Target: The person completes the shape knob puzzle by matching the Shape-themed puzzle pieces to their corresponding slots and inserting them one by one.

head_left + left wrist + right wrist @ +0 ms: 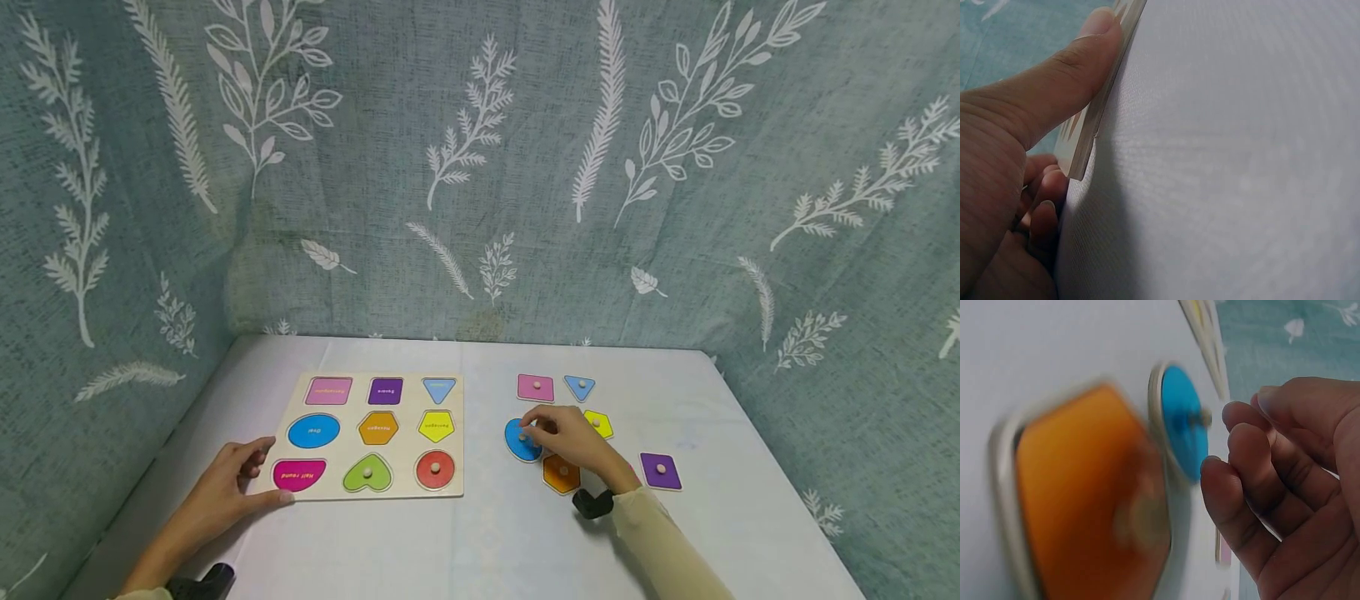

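Note:
A wooden shape puzzle board (405, 493) lies on the left of the table. In it sit a green heart piece (378, 477) and a red circle piece (435, 479), both with knobs. My left hand (228, 485) holds the board's near left corner, thumb (1079, 69) along the front edge and fingers at the side. Over the blue oval piece (517, 443) hovers my right hand (566, 433). In the right wrist view its bent fingertips are just short of the oval's knob (1205, 417), with nothing between them. An orange hexagon piece (558, 475) lies just below that hand.
Behind the right hand lie a pink rectangle piece (528, 386), a light blue triangle piece (580, 392) and a partly covered yellow pentagon piece (597, 422). A purple square piece (660, 479) lies farther right. Patterned fabric (525, 167) hangs around the white table (405, 550).

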A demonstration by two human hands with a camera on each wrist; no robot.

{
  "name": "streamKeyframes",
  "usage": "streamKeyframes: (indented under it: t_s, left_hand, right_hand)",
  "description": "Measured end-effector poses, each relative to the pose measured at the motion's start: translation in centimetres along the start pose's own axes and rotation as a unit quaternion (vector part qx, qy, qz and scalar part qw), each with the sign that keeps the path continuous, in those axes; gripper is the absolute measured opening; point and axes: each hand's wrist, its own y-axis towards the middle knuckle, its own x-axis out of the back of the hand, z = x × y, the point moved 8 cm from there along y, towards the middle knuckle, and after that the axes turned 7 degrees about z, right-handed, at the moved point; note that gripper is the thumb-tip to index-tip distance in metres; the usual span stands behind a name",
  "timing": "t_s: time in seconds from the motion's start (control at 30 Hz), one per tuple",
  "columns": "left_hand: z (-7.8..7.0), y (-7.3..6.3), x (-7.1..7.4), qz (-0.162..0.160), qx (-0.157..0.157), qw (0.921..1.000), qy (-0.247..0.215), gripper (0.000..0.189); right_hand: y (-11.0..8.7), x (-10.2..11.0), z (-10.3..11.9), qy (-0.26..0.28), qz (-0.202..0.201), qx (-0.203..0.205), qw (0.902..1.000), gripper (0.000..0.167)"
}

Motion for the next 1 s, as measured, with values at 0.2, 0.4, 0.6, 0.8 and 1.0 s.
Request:
streamKeyframes:
  t_s: [0.2, 0.4, 0.6, 0.8, 1.0]
  left_hand:
    - [0.0, -0.1, 0.0, -0.003, 0.005, 1.0000, -0.003, 0.105]
    - [0.1, -0.4, -0.2, 0.000, 0.013, 0.9999, -0.003, 0.108]
    - [0.1, -0.4, -0.2, -0.005, 0.010, 0.9999, 0.000, 0.107]
    - [0.1, -0.4, 0.0, -0.005, 0.010, 0.9999, 0.001, 0.107]
    - [-0.2, -0.3, 0.1, -0.003, 0.004, 1.0000, -0.001, 0.106]
  right_hand:
    - [-2.1, 1.2, -1.6, -0.022, -0.005, -0.008, 0.9997, 0.012]
    - [-4.1, 1.9, -2.6, -0.063, -0.011, -0.010, 0.9979, 0.008]
    - [-6.0, 2.5, -3.6, -0.071, -0.008, -0.035, 0.9969, 0.008]
    - [-7.6, 3.7, -4.2, -0.073, -0.023, -0.055, 0.9955, 0.008]
    - [-9.4, 5.0, -4.8, -0.062, -0.044, -0.079, 0.9940, 0.010]
